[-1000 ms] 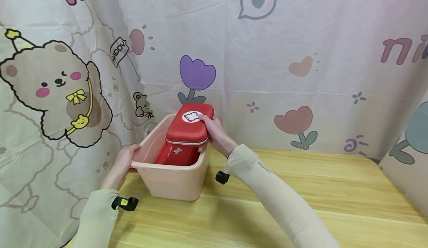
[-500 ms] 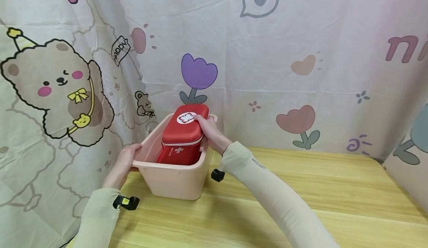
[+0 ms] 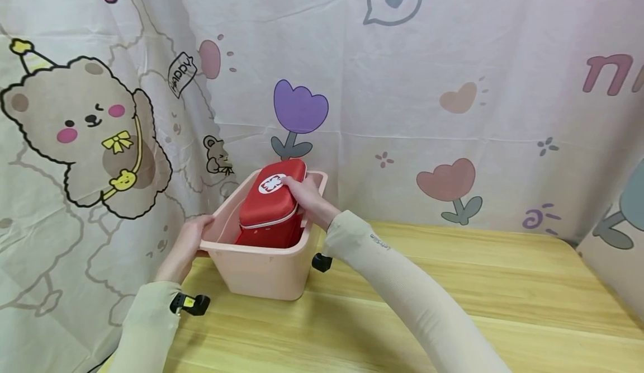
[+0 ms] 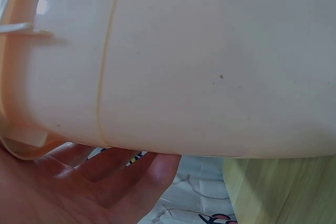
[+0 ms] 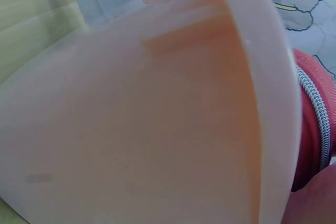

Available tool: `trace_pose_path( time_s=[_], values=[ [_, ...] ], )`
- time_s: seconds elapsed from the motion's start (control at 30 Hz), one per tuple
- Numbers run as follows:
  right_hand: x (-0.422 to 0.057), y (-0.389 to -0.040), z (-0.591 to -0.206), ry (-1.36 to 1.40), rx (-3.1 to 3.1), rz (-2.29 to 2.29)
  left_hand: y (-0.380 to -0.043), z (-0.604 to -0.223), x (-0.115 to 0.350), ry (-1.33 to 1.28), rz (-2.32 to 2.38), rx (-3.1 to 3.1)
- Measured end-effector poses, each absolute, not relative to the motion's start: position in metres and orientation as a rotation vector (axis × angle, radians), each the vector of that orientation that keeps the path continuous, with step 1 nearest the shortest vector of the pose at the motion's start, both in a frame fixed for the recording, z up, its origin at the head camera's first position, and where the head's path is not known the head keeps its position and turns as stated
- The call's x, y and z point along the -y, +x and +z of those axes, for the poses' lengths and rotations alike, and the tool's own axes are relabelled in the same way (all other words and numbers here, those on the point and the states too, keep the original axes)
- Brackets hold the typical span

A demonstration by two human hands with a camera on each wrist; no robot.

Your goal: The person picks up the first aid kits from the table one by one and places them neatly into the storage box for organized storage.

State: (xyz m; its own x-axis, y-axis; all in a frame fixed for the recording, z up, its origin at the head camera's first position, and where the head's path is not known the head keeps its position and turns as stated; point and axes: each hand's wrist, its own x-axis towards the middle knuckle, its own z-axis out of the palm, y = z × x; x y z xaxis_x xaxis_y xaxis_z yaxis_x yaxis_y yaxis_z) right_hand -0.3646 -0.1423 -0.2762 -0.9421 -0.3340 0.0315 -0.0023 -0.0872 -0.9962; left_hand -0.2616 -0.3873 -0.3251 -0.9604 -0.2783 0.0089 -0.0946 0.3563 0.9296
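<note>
A peach plastic bin (image 3: pixel 261 275) stands on the table. My left hand (image 3: pixel 190 241) holds its left side at the rim; in the left wrist view the left fingers (image 4: pixel 142 179) lie along the outer wall below the rim. My right hand (image 3: pixel 307 197) grips a red zippered first-aid case (image 3: pixel 266 208) with a white round emblem, thumb on top beside the emblem. The case tilts down toward the front left, its near end inside the bin. Under it a second red first-aid pouch (image 3: pixel 266 239) is mostly covered. In the right wrist view the case's zipper (image 5: pixel 317 114) shows beyond the bin's rim.
The wooden table (image 3: pixel 453 283) extends to the right of the bin. A printed curtain (image 3: pixel 382 82) hangs close behind, and another fold with a bear (image 3: pixel 90 138) runs down the left side. A small black camera (image 3: pixel 322 262) sits at my right wrist.
My right hand has moved left and slightly down with the red first-aid case, which now sits lower in the bin and covers more of the pouch. My left hand stays at the rim.
</note>
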Motion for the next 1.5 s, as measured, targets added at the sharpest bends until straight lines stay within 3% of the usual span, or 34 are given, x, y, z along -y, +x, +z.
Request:
trace_pose_path(
  time_s=[0.83, 1.3, 1.5],
  values=[
    [0.162, -0.353, -0.287, -0.353, -2.548, -1.503, -0.262, -0.329, 0.386, 0.328, -1.640, 2.441],
    [0.165, -0.348, -0.291, -0.893, -3.079, -0.745, -0.261, -0.326, 0.388, 0.337, -1.642, 2.436],
    [0.160, -0.344, -0.291, -0.975, -3.169, -0.605, -0.262, -0.327, 0.389, 0.343, -1.651, 2.436]
  ],
)
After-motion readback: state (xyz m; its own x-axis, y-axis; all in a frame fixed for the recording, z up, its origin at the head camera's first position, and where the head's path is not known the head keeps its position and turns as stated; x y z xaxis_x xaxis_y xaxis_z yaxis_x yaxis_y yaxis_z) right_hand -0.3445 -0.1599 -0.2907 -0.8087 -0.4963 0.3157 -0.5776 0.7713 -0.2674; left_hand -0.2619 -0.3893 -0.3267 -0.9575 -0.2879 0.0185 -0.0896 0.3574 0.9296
